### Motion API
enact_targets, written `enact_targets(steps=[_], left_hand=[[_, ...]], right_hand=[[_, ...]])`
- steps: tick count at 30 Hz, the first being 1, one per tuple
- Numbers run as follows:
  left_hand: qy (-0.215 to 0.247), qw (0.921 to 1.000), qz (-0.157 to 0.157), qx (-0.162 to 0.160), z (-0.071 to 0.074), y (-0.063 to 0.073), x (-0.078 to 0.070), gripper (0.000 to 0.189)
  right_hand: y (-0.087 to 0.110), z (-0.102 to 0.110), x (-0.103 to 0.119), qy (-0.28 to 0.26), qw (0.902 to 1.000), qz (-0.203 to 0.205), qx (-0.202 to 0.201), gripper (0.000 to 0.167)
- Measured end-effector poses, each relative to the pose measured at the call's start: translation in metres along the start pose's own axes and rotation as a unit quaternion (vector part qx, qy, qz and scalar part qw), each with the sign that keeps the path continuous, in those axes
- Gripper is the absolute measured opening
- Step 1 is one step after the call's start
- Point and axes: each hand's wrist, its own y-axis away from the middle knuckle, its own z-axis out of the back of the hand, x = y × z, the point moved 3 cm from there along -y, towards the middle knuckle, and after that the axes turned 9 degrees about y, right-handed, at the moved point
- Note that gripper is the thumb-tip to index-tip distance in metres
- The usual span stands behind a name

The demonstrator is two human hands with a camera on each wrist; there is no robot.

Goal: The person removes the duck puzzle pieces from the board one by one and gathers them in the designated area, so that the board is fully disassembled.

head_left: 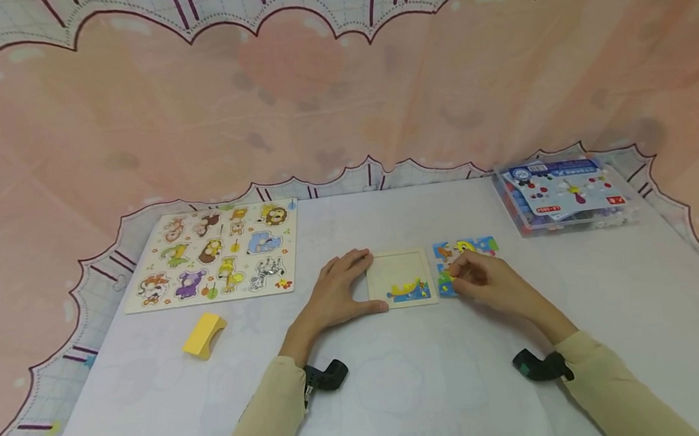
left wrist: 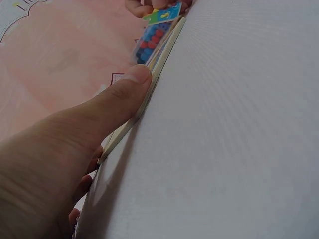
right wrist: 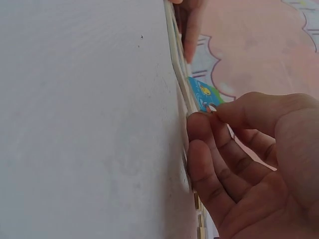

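My left hand (head_left: 334,293) rests at the left side of a small wooden puzzle tray (head_left: 396,259), thumb on its lower left corner and fingers at the upper left. Along the tray's bottom lie a few fitted pieces (head_left: 408,291) in blue and yellow. My right hand (head_left: 488,282) is over a colourful group of jigsaw pieces (head_left: 488,245) just right of the tray. Between its thumb and index finger it pinches a jigsaw piece (right wrist: 205,94), blue with a yellow figure; the left wrist view shows this piece (left wrist: 163,15) raised at a tilt beside the tray.
A large animal peg board (head_left: 214,255) lies at the back left, with a yellow arched block (head_left: 205,336) in front of it. At the back right stands a clear plastic box (head_left: 565,194) with colourful parts inside. All of it sits on a white-covered table (head_left: 379,397).
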Motion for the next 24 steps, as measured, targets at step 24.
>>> enact_targets(steps=[24], left_hand=[[-0.001,1.0000,-0.001,0.002,-0.001,0.000,0.001,0.094]], right_hand=[[0.011,0.003,-0.011,0.087,0.9957,0.021,0.026,0.008]])
